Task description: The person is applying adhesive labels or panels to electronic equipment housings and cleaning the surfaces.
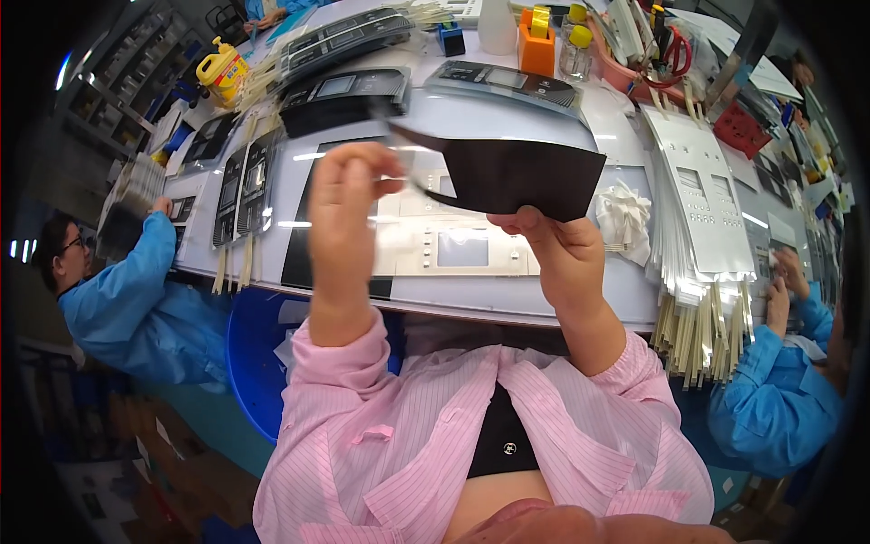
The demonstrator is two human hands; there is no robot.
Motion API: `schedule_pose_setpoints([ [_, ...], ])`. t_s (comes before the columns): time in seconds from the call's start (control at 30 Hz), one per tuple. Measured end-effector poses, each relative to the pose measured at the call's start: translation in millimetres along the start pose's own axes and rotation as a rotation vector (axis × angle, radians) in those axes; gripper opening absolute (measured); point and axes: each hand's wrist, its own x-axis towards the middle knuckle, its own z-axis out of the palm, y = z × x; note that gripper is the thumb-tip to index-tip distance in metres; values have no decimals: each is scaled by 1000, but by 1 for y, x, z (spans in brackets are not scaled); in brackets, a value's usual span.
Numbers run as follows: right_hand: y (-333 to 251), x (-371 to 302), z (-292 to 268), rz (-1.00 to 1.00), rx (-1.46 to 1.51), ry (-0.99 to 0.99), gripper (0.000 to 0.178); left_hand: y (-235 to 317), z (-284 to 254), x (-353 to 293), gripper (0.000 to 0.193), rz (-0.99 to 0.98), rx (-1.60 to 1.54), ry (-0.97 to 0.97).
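My right hand (569,247) pinches the lower edge of a black panel sheet (530,174) with a cut-out window at its left end. The sheet is held up, tilted, above the table. My left hand (349,195), smeared by motion, is raised at the sheet's left end with its fingers pinched together. Something thin and clear shows beside these fingers, too blurred to name. Beneath both hands a cream panel (412,257) with a window and small square openings lies flat on the table, beside a black sheet (304,254).
Stacked membrane panels (344,86) stand at the back. White panels with ribbon tails (702,199) overhang the right edge, near crumpled white paper (623,213). An orange tape dispenser (536,45) and a yellow jug (222,68) stand behind. A blue bin (249,363) is below left. Blue-sleeved co-workers sit both sides.
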Motion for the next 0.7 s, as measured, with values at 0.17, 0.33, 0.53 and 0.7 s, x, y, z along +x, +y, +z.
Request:
schedule_pose_setpoints([
  [0.17, 1, -3, -14, 143, -39, 66, 24, 8, -177, -15, 13, -114, -907, 114],
  [0.33, -2, -3, -28, 175, -53, 226, 20, 2, -280, -113, 18, -414, 784, 706],
  [0.53, 1, -1, -30, 84, -53, 160, 19, -26, -295, -187, 40, -395, 1795, 444],
  [0.7, 3, -3, -28, 7, -86, 48, 20, -1, -148, -93, 46, -399, 260, 104],
])
